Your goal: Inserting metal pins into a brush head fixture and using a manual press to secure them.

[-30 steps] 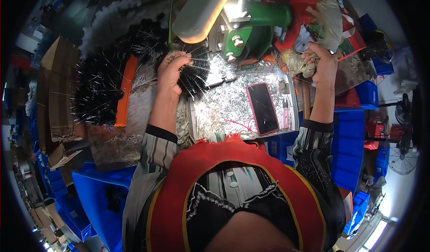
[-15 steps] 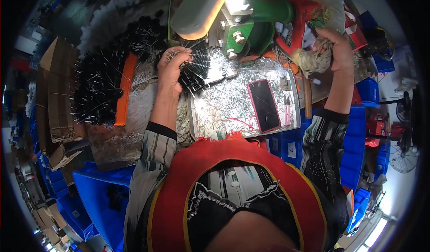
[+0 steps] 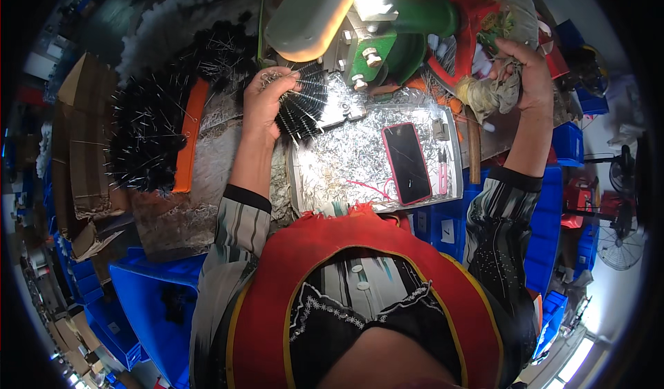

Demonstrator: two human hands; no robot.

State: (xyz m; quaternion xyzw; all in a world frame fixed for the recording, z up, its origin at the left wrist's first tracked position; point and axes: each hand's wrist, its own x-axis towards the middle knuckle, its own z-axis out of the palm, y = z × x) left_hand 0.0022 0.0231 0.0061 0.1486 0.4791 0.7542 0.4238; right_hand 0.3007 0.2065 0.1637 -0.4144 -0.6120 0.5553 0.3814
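Brushes in L fingers; lamp nr, tray w/ phone alongside.

The lamp is cut off by the upper edge. The left hand partly hides the black brushes within its grip.

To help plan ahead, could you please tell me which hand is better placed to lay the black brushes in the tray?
Left, I'd judge: the left hand holds the black brushes beside the tray, while the right hand is at the pale wrapped bundle.
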